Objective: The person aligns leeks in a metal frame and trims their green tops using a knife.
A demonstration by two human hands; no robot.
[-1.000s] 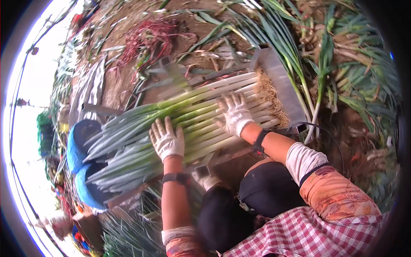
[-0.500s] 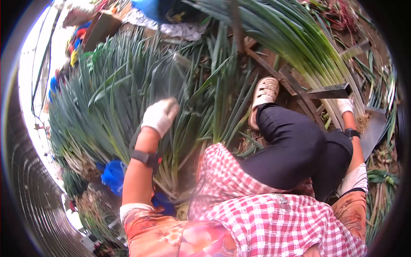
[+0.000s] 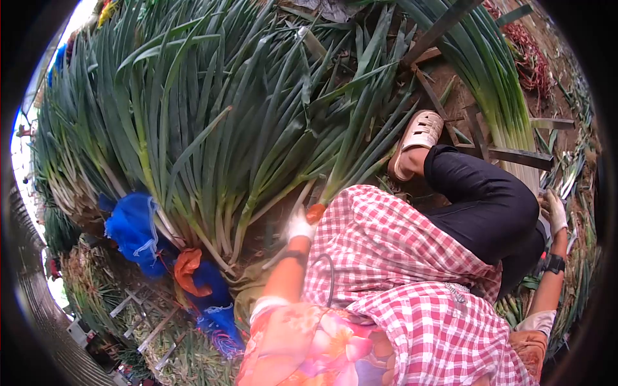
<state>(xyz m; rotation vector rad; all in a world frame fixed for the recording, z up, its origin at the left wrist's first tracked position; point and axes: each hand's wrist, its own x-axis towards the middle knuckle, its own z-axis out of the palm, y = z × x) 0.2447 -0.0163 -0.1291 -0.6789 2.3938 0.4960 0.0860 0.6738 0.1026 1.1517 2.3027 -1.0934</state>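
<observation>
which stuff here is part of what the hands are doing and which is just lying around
In hand:
left hand, at the base of a green onion stalk
heap of green onions
right hand, by the racked onions

Lying about:
blue netting
orange cloth
red netting

Leek pile (image 3: 212, 128) blocks all passage left of the checked apron (image 3: 399, 257); blue netting (image 3: 132, 228) crowds its base; bare soil beyond the sandal (image 3: 418, 138) lies open.
</observation>
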